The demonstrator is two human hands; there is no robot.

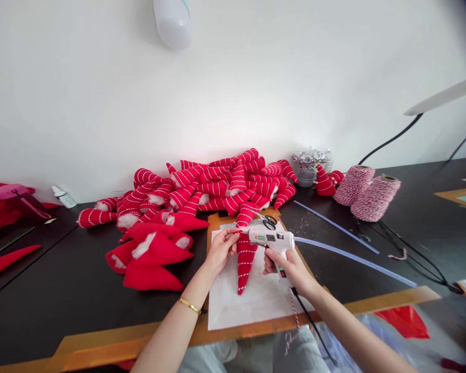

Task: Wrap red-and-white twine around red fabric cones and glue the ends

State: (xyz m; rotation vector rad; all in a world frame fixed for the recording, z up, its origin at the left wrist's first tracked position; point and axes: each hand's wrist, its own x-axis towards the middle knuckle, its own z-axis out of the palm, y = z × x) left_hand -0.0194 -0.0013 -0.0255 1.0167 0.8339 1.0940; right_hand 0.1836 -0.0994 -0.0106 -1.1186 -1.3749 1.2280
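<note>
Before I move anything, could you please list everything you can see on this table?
striped stuffed cones: too many to count, red with white stripes, heaped against the wall
plain stuffed cones: several, red, left of the paper sheet
single striped cone: one, red and white, on the paper sheet
paper sheet: one, white, on an orange board
hot glue gun: one, white, in the right hand
scissors: one pair, black handles, beyond the hands
glue sticks: two, translucent, right of the paper sheet
twine spools: two, red and white, far right
left hand: one, pinching the single striped cone's top
right hand: one, gripping the hot glue gun
</note>
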